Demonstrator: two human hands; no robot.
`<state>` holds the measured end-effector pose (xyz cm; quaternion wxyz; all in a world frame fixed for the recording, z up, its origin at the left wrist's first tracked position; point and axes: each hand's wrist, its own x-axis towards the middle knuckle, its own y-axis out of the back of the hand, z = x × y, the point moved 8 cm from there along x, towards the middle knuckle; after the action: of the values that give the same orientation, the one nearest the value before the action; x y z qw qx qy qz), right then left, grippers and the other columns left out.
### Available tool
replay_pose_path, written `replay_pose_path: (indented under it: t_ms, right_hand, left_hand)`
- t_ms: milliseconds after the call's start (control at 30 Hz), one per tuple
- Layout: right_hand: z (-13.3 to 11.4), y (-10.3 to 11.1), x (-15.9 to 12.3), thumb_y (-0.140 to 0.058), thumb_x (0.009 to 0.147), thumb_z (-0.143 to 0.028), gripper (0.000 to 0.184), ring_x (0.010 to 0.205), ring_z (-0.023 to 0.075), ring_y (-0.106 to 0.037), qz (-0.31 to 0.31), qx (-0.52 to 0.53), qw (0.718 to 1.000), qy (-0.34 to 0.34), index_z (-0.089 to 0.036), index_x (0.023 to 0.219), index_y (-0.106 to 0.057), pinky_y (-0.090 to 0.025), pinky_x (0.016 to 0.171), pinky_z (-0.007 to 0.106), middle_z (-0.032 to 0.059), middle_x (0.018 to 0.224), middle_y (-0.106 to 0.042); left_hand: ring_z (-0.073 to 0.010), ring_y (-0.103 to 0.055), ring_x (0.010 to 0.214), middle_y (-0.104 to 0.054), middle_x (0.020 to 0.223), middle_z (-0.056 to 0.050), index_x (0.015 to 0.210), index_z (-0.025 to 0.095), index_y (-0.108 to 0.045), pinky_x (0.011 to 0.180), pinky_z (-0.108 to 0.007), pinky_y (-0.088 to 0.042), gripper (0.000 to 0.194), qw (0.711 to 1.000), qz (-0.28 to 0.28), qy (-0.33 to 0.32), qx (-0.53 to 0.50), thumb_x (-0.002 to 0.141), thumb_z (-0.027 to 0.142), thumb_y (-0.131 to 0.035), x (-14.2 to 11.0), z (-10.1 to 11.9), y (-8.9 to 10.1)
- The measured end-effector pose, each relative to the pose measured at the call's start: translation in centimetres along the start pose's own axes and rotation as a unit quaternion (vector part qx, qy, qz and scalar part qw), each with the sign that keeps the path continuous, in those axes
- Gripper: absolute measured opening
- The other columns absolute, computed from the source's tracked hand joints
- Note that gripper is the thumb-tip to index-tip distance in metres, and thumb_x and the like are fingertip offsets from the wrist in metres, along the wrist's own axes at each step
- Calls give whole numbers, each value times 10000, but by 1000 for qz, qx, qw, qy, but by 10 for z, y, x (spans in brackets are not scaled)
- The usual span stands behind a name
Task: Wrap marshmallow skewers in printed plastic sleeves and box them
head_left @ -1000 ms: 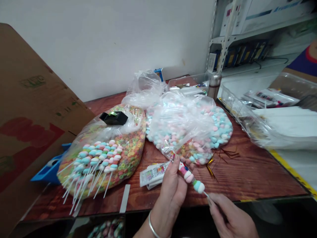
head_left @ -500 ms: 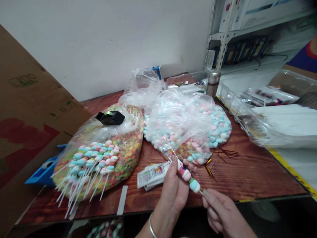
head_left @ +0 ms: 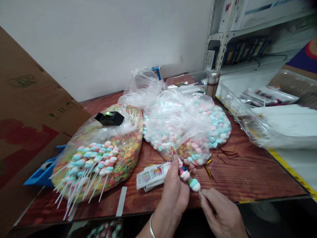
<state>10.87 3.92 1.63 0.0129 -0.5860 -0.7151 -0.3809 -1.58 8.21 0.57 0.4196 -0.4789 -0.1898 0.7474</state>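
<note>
My left hand [head_left: 174, 191] pinches a small clear printed wrapper [head_left: 170, 150] over the upper end of a marshmallow skewer [head_left: 188, 178]. My right hand [head_left: 218, 213] grips the skewer's white stick just below the lowest marshmallow. Both hands hover above the front edge of the brown wooden table [head_left: 250, 175]. Just left of my left hand lies a stack of flat printed wrappers [head_left: 151, 174].
A pile of finished marshmallow skewers [head_left: 91, 165] rests on a bag of colourful cereal rings [head_left: 123, 145], with a black tape dispenser [head_left: 109, 118] on top. A bag of pastel marshmallows [head_left: 198, 132] sits behind. Gold twist ties [head_left: 223, 155], a cardboard box [head_left: 27, 105], clear trays [head_left: 247, 112] and shelving [head_left: 223, 39] surround.
My right hand has slid up the stick, closer to the left hand, pushing the skewer further into the wrapper. The view shifted slightly.
</note>
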Motion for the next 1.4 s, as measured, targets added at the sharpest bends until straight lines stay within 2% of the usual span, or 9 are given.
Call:
replay_pose_path:
  t_ms: [167, 300, 467, 600, 700, 767, 933, 1233, 1400]
  right_hand:
    - [-12, 5, -2, -592, 876, -99, 107, 576, 157, -523, 58, -131, 985, 98, -153, 963, -624, -366, 615, 299, 14, 633, -592]
    - [16, -7, 4, -484, 957, -256, 167, 567, 124, -533, -18, 84, 990, -114, -192, 853, -598, -393, 560, 232, -8, 665, -581]
    - [44, -41, -12, -504, 915, -525, 376, 411, 62, -223, -62, 415, 825, -379, -215, 707, -461, -199, 399, 193, -109, 508, -279]
    - [47, -47, -16, -590, 861, -544, 385, 386, 44, -178, -49, 471, 785, -400, -208, 705, -483, -169, 391, 189, -131, 474, -246]
    - [44, -44, -16, -567, 869, -550, 386, 383, 47, -173, -49, 442, 803, -397, -206, 706, -498, -155, 385, 193, -127, 473, -233]
    - [42, -33, -11, -536, 899, -508, 365, 402, 63, -273, -28, 352, 866, -355, -203, 699, -517, -214, 399, 198, -94, 493, -323]
    - [8, -2, 8, -525, 933, -240, 125, 606, 145, -633, 51, 5, 997, -55, -195, 927, -641, -440, 612, 230, 8, 707, -674]
    - [2, 2, 7, -530, 937, -206, 149, 675, 154, -683, 38, -76, 996, 14, -186, 1064, -605, -464, 662, 228, 35, 831, -717]
    - [28, -21, -1, -452, 964, -410, 296, 504, 95, -476, -83, 229, 942, -231, -199, 779, -544, -361, 483, 204, -37, 607, -504]
  left_hand:
    - [-132, -590, 637, -600, 762, -22, 894, 154, -584, 604, -268, -536, 276, 1000, 11, 2, -7, 816, 407, -660, 1, -4, 0]
    - [-139, -585, 662, -589, 754, -26, 871, 154, -586, 629, -272, -531, 256, 1000, 3, -3, -18, 835, 402, -637, -2, -13, -2]
    - [-185, -627, 780, -641, 870, -75, 937, 140, -617, 734, -328, -535, 250, 997, -77, 21, 0, 864, 379, -601, -4, -15, -5]
    - [-250, -626, 981, -652, 993, -86, 1063, 171, -615, 812, -371, -524, 272, 991, -130, -7, -17, 845, 334, -633, 3, 11, -9]
    - [-180, -636, 825, -627, 831, -29, 1064, 161, -616, 802, -338, -526, 259, 992, -122, -24, -22, 837, 279, -653, 11, 25, -12]
    - [-107, -579, 646, -558, 698, 24, 987, 151, -622, 730, -276, -526, 181, 995, -92, -45, -18, 843, 257, -653, 15, 27, -14]
    - [-95, -518, 565, -532, 655, 12, 781, 155, -565, 574, -215, -492, 255, 998, -8, -59, -27, 841, 393, -636, 13, 3, -10]
    - [-102, -533, 581, -557, 701, -5, 841, 164, -571, 614, -230, -520, 224, 998, 1, -32, -48, 833, 374, -648, 4, -5, -5]
    - [-98, -525, 596, -556, 708, 3, 889, 169, -579, 635, -221, -519, 206, 998, -35, -28, -48, 809, 324, -688, 6, 0, -10]
